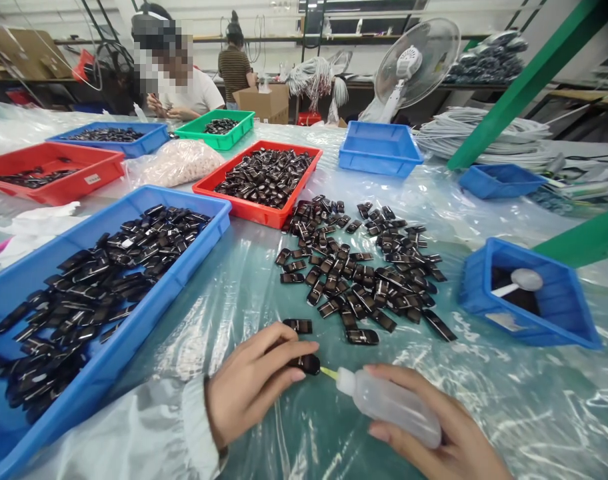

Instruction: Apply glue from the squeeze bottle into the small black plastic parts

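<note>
My left hand [257,377] is closed on a small glossy black plastic piece [310,364], with the thumb and fingers along its sides. In my right hand [429,417] lies a translucent squeeze bottle [397,403] with a white cap and a thin yellowish nozzle tip [329,373]. The tip points left and meets, or nearly meets, the right end of the black piece. Just beyond my left fingers, another black piece [299,326] rests on the plastic-covered table. A loose heap of similar black pieces [364,273] spreads farther back.
A long blue tray [219,217] of black pieces stands left; a red tray [284,219] of them is behind. At right, a blue bin [559,313] holds dark granules and a white scoop [527,279]. A green post [524,87] slants at right. A person [199,90] sits across.
</note>
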### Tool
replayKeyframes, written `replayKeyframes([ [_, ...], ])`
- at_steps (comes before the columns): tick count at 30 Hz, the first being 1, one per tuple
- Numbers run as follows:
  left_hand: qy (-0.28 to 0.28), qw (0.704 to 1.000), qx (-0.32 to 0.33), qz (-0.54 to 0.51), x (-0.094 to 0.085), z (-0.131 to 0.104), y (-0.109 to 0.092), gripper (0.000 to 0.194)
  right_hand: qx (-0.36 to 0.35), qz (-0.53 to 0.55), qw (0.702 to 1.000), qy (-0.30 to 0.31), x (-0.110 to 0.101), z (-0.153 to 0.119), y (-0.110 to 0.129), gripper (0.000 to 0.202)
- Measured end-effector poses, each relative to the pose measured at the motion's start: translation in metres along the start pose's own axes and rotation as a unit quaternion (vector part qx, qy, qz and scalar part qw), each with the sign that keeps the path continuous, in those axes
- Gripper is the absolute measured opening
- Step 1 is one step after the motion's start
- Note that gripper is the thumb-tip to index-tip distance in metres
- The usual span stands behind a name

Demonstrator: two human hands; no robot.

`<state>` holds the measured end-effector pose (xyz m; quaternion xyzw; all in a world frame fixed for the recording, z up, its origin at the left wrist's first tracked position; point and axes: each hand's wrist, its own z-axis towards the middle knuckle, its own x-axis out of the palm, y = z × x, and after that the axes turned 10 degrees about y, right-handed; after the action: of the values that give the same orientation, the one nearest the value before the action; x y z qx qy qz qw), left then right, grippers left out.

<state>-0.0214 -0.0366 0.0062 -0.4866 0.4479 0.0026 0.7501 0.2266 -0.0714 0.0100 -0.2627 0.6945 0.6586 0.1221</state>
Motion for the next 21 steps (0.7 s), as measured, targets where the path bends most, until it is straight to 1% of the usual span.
replayKeyframes([
  [3,-0.011,1.0,-0.001,-0.011,0.001,0.0,0.002,0.03,0.014,0.005,1.0,0.001,0.0,0.0,-0.001,0.036],
  [8,-0.015,1.0,0.003,-0.011,0.001,0.0,0.001,0.027,0.023,0.012,1.0,0.009,-0.002,-0.001,-0.001,0.03],
  [11,-0.017,1.0,0.009,-0.001,0.0,0.0,0.001,0.027,0.029,0.007,0.999,0.013,-0.004,-0.001,0.0,0.031],
  [13,-0.015,1.0,0.012,0.005,0.0,0.001,0.0,0.027,0.035,0.019,0.999,0.024,-0.006,0.0,0.001,0.03],
  [18,-0.012,1.0,0.014,0.009,0.001,0.0,0.0,0.027,0.044,0.046,0.995,0.076,-0.01,0.003,-0.003,0.028],
  [21,-0.009,1.0,0.013,0.013,0.001,0.0,0.001,0.027,0.054,0.052,0.993,0.09,-0.011,0.002,-0.005,0.029],
])
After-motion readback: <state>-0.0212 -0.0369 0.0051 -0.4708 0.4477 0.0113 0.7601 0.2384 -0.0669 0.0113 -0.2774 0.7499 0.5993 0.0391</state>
